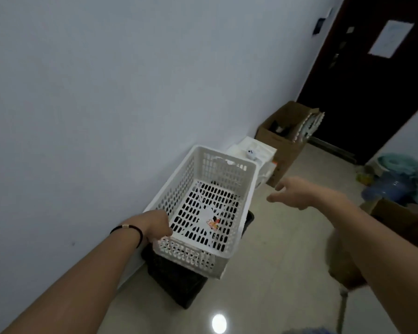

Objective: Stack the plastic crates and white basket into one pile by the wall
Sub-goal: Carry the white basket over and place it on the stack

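My left hand (158,226) grips the white basket (203,208) by its near corner, steadying it atop the black crate (176,283) by the wall (106,92); my right hand (292,192) hovers beside, fingers (274,197) spread, empty.

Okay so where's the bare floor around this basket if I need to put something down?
Bare tile lies right of the white basket, under the open right hand, and in front of the black crate. Behind it along the wall is crowded: white bins and a cardboard box.

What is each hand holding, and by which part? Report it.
Left hand grips the white basket at its near-left rim corner. Right hand is open, holding nothing.
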